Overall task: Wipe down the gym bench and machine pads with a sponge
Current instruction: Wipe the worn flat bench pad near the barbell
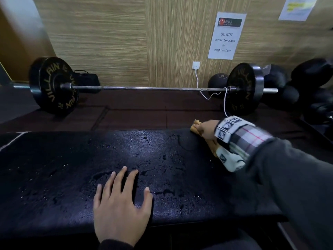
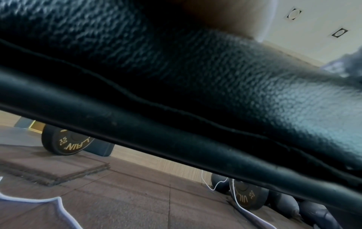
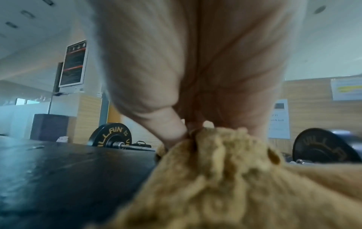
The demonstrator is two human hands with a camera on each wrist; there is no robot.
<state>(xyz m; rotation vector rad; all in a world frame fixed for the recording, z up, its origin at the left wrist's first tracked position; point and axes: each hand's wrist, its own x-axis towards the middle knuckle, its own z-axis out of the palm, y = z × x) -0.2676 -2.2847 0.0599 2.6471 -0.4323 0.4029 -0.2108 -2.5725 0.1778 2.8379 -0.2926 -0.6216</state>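
The right hand (image 1: 207, 129) bunches the sponge (image 1: 195, 126) in curled fingers at the far right edge of the wet desk (image 1: 63, 168); the left hand (image 1: 120, 206) lies flat, fingers spread; best to drag overlapping passes leftward through the droplets, pressing evenly.

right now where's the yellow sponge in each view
Head: the sponge is upper right, at the far edge of the black bench pad, under the right hand.
Left wrist: not in it; only the pad's side and the floor show.
Right wrist: it fills the lower centre and right, pinched by the hand's fingers.
Shared landmark: the VILLAIN weight plate.
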